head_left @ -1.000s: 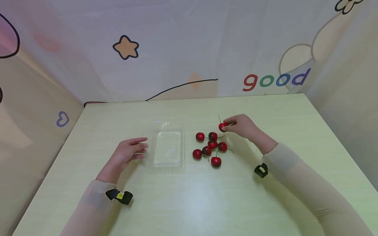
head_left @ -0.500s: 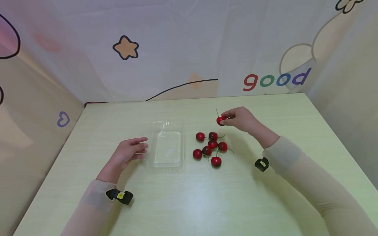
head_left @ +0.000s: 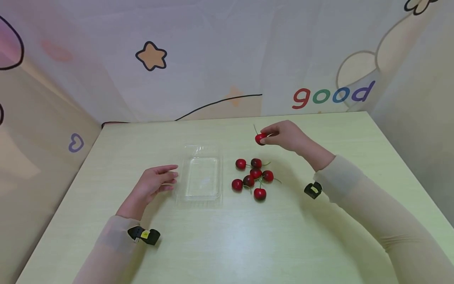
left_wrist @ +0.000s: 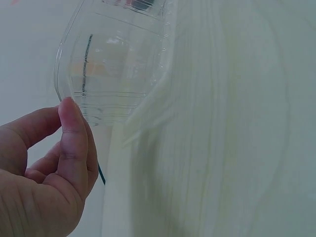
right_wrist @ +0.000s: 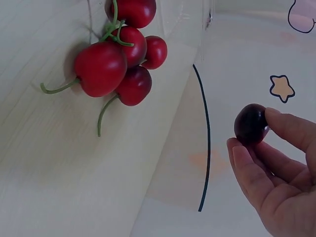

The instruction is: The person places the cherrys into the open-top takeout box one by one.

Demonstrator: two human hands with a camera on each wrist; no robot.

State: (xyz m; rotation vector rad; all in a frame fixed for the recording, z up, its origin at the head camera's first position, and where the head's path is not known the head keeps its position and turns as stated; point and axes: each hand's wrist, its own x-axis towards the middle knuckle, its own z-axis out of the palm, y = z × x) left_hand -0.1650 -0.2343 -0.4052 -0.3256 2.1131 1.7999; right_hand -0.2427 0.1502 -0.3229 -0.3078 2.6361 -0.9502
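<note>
In the head view, my right hand (head_left: 285,136) pinches a dark red cherry (head_left: 260,139) between thumb and fingertips, raised beyond the other cherries, its stem pointing up. The right wrist view shows this held cherry (right_wrist: 251,123) nearly black in shadow. Several red cherries (head_left: 255,173) with green stems lie in a loose group on the table. Left of them is a clear plastic box (head_left: 202,199) with nothing visible in it. My left hand (head_left: 157,183) is at the box's left side, fingers relaxed, fingertips right at the rim, as the left wrist view also shows.
The pale wooden table (head_left: 227,240) ends at the back against a printed cloth (head_left: 213,59) with a star and the word "good". Cloth also hangs along both sides. A black strap (head_left: 143,235) is on each sleeve.
My right hand has carried the pinched cherry farther back and slightly left, away from the group. The left hand, the box and the cherries on the table stay in place.
</note>
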